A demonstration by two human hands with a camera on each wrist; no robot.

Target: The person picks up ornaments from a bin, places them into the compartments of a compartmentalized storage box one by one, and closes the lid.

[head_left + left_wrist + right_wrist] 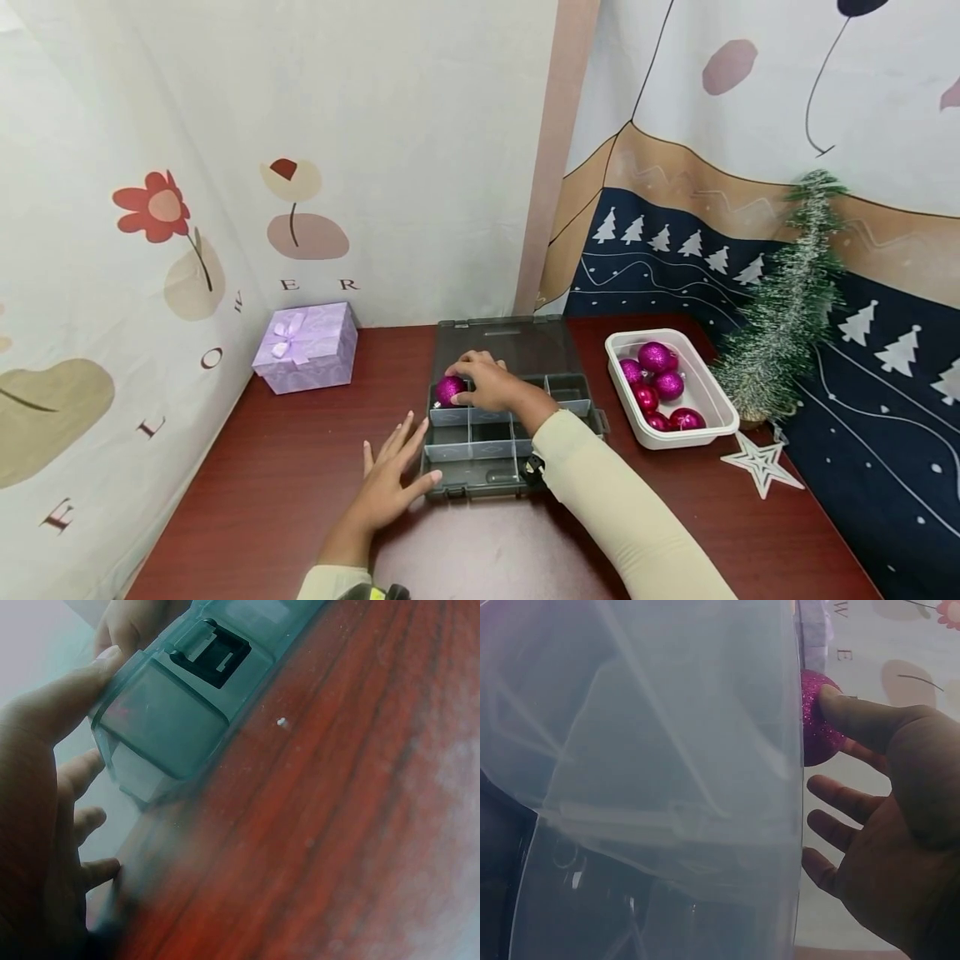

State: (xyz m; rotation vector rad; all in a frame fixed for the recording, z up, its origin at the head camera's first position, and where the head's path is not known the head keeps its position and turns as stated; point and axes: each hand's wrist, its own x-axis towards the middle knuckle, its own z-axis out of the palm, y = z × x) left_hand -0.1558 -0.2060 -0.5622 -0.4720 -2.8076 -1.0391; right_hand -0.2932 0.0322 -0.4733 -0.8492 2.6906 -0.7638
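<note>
A clear grey compartment box (pixel 450 479) lies on the table with its lid (pixel 502 346) laid back behind it. Over its back left compartment, my right hand (pixel 491 385) pinches a magenta glitter bauble (pixel 450 391) between thumb and fingers. In the right wrist view the glitter bauble (pixel 817 724) shows at the thumb tip, partly hidden by the box's clear wall. My left hand (pixel 392 479) is spread at the box's left side, with straight fingers. The left wrist view shows the left thumb (pixel 67 697) against the box's corner, near a black latch (pixel 214 656).
Right of the box stands a white tub (pixel 720 417) of several magenta baubles, glittery and shiny. Beyond it are a small frosted tree (pixel 787 308) and a white star (pixel 762 464). A lilac gift box (pixel 311 354) sits at the back left, near the fabric wall.
</note>
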